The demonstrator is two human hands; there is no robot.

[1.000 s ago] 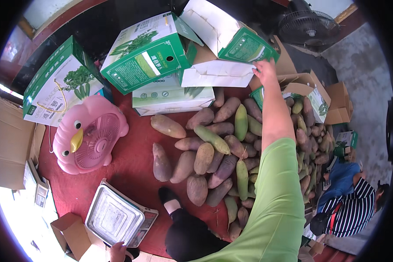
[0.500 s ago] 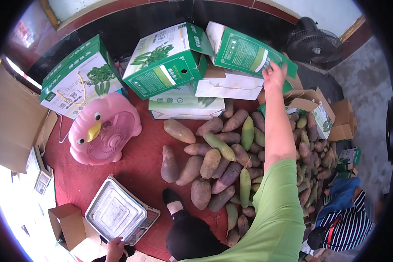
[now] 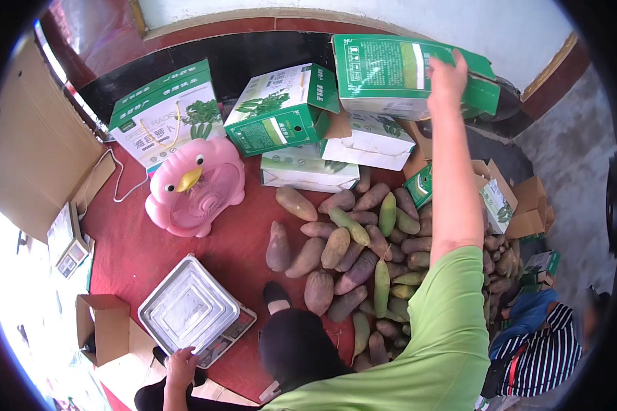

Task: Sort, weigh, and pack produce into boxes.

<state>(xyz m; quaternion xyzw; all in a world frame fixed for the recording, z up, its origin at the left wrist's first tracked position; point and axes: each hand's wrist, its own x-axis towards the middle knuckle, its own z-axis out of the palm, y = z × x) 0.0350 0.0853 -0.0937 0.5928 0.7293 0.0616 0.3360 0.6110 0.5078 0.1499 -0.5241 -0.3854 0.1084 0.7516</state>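
My right hand (image 3: 448, 83), its arm stretched far out in a green sleeve, grips the side of a green and white carton (image 3: 384, 67). The carton is tilted over at the back, above another white carton (image 3: 371, 142); my thumb is hard to make out. Near the lower left, my left hand (image 3: 180, 365) lies at the front edge of a scale (image 3: 188, 305) with a bare metal tray. Its fingers look loosely extended, with nothing seen in them. Long green and purplish radishes (image 3: 319, 292) lie heaped under and beside my right arm.
More cartons (image 3: 277, 109) stand at the back. A pink bird-faced plastic thing (image 3: 202, 188) sits left of the middle on the red mat (image 3: 116, 267). An open brown box (image 3: 110, 329) stands left of the scale. A person in stripes (image 3: 545, 353) is at the lower right.
My right hand has moved up and to the right, carrying the carton with it, and the carton has turned closer to level. The view has shifted slightly. My left hand stays by the scale.
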